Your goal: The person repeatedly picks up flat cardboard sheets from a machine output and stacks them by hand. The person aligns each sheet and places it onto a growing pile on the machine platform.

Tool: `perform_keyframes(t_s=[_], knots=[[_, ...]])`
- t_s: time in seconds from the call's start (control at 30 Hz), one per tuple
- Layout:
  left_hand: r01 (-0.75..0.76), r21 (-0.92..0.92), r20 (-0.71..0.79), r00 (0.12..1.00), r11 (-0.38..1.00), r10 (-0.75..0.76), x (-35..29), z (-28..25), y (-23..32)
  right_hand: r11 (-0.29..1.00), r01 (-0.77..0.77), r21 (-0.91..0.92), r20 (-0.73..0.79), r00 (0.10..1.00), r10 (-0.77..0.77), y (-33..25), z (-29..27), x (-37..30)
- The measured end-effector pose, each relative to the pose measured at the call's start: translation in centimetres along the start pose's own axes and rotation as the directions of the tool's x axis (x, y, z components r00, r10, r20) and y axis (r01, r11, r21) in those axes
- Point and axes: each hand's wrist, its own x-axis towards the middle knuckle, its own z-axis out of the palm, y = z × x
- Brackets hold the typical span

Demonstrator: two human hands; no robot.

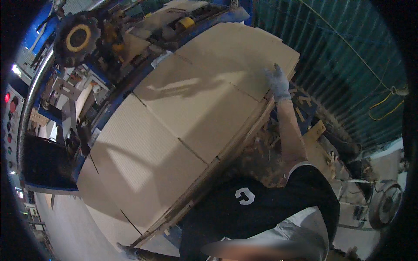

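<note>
A large flat stack of brown cardboard sheets (174,126), with crease lines and cut slots, lies slantwise in front of me. My right hand (278,82), in a grey glove, rests at the stack's far right edge. Its fingers are apart and lie against the top sheet. At the near left corner, low in the picture, my left hand (129,251) touches the cardboard's edge, also gloved. Its fingers look stretched out, though the hand is dark and partly hidden.
A blue machine (143,65) with a dark handwheel (78,38) runs along the stack's far side. A control panel (13,126) with a red light stands at the left. Green corrugated sheeting (348,56) rises at the right. Cardboard scraps (261,152) litter the floor; a round fan (386,204) stands lower right.
</note>
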Motion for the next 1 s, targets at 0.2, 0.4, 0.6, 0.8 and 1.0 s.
perform_keyframes(t_s=[0.2, 0.4, 0.6, 0.8, 1.0], knots=[[0.041, -0.377, 0.058, 0.998, 0.925, -0.020, -4.5, 0.2, 0.5, 0.429, -0.022, 0.903, -0.057, 0.984, 0.171, 6.6, 5.4, 4.0], [-0.208, -0.598, -0.335, 0.942, 0.774, -0.006, -7.6, -1.7, 3.4, 0.819, -0.329, 0.470, 0.258, 0.939, 0.229, 11.8, 1.1, 12.7], [-0.351, -0.742, -0.200, 0.929, 0.571, 0.310, -2.4, -2.3, 3.1, 0.773, 0.634, 0.016, 0.002, 0.773, -0.635, 2.5, -4.1, 12.8], [-0.042, -0.984, 0.028, 0.922, 0.172, 0.385, -5.9, -2.7, 4.9, 0.453, -0.048, 0.890, 0.232, 0.904, -0.360, -6.8, -5.3, 6.6], [-0.204, -0.953, -0.094, 0.903, 0.225, 0.419, -14.6, -3.1, 6.6, 0.893, 0.394, 0.218, 0.095, 0.902, -0.422, -6.6, -8.4, -6.9]])
